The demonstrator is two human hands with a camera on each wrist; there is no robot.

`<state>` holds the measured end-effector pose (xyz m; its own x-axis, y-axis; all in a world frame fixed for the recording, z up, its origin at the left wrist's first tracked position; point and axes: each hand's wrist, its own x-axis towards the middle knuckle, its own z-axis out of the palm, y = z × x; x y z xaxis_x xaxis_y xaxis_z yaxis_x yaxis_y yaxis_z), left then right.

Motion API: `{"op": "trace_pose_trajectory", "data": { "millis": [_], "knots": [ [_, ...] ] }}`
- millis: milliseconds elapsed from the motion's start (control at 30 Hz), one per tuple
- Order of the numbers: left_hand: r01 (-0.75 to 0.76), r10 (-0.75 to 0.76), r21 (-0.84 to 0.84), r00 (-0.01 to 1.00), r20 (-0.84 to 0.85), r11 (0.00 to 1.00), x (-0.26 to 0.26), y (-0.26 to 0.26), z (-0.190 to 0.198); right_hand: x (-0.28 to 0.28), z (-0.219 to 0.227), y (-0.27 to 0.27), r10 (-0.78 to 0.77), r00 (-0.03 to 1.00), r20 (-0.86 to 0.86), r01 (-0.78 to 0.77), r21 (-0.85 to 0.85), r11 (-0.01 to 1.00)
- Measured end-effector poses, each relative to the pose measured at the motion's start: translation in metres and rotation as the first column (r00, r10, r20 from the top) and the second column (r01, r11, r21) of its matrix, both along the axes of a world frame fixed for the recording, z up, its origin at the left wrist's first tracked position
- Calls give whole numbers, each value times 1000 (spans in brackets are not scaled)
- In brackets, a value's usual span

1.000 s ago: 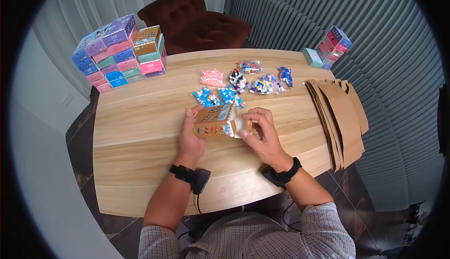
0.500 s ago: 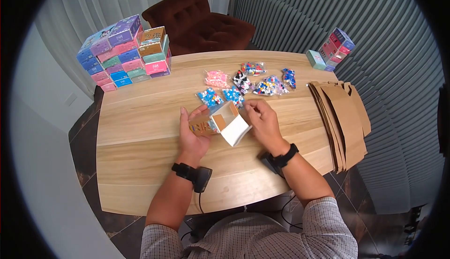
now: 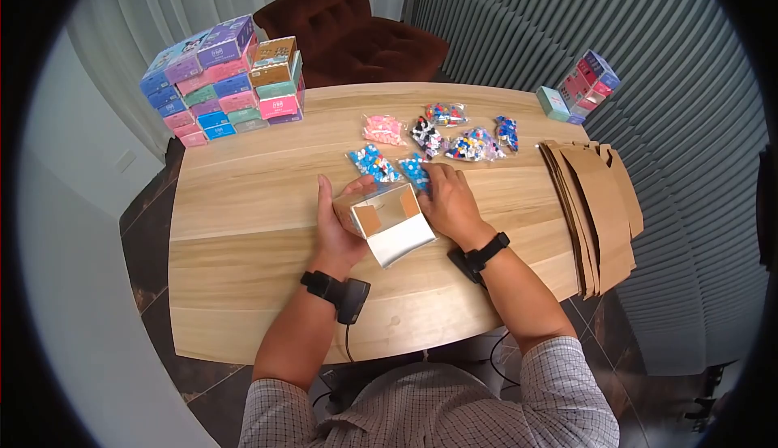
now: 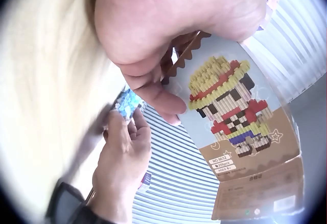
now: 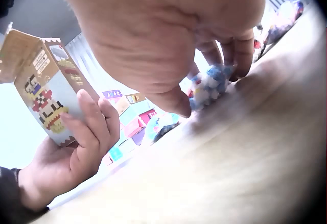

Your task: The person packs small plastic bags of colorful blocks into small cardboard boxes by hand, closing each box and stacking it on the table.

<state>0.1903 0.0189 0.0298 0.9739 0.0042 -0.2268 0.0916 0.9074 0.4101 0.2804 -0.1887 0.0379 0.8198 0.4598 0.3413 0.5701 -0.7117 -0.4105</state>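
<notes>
My left hand (image 3: 339, 233) holds a small brown cardboard box (image 4: 225, 116) printed with a straw-hatted block figure. The box's end flap (image 3: 401, 241) hangs open toward me, showing its white face, and brown side flaps stand at the mouth. My right hand (image 3: 452, 205) is at a small clear bag (image 3: 413, 171) of blue and white bricks just beyond the box. In the right wrist view, thumb and fingers curl round that bag (image 5: 212, 85) close to the tabletop. A similar blue-and-white bag (image 3: 373, 164) lies to its left.
More brick bags lie farther back: pink (image 3: 383, 129), black-and-white (image 3: 427, 136), multicoloured (image 3: 474, 145) and blue (image 3: 506, 133). Stacked colourful boxes (image 3: 223, 83) stand at the back left, a smaller stack (image 3: 587, 83) at the back right. Flattened cardboard (image 3: 596, 213) lies along the right edge.
The flap at the box's end has swung down and the mouth now faces me. My right hand has left the flap and moved forward to the blue-and-white bag.
</notes>
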Motion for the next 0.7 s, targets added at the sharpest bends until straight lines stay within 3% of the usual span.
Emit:
{"op": "trace_pose_trajectory", "data": {
  "millis": [67,133,200,300,400,500,633,700],
  "knots": [
    [1,-1,-13,1000,-12,1000,0,1,4,-8,6,-8,-7,999,-37,8,25,1000],
    [-10,7,-57,999,-54,998,0,1,7,-15,8,-16,-25,965,-260,107,307,946],
    [-6,5,-48,1000,-29,999,1,2,3,-28,24,-29,75,855,-514,263,553,791],
    [-23,22,-34,999,-29,999,5,4,-5,-48,64,-57,343,798,-495,281,810,514],
    [-50,50,-2,998,-40,999,5,1,-2,-74,104,-73,431,810,-397,52,781,622],
    [-50,50,52,999,2,997,6,-1,-7,-92,124,-63,376,891,-255,-196,531,824],
    [-44,23,174,992,121,984,3,-4,-9,-105,124,-41,294,944,-148,-256,231,939],
    [-37,3,234,990,144,972,2,-6,-14,-105,118,-33,270,957,-109,-243,213,946]
  ]
}}
